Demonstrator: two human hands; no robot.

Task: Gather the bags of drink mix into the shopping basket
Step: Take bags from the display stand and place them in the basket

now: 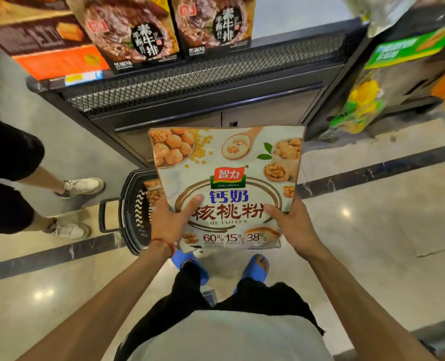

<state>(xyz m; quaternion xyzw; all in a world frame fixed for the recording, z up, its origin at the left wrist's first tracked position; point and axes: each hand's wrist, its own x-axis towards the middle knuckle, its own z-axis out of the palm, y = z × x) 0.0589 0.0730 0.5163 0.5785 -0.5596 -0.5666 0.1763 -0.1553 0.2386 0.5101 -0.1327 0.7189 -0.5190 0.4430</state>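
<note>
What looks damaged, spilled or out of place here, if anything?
Nothing stands out. The bag, held in the left hand and right hand, looks whole, and the basket on the floor shows no spill.

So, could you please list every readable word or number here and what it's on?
"智力", "ZHILI PINPAI": logo on the held bag.
"钙奶", "核桃粉", "HE TAO FEN": same bag.
"60% 15% 38%": its lower edge.
"素牛排": shelf packs.
Blurred: bag's fine print, price tag, green label.
</note>
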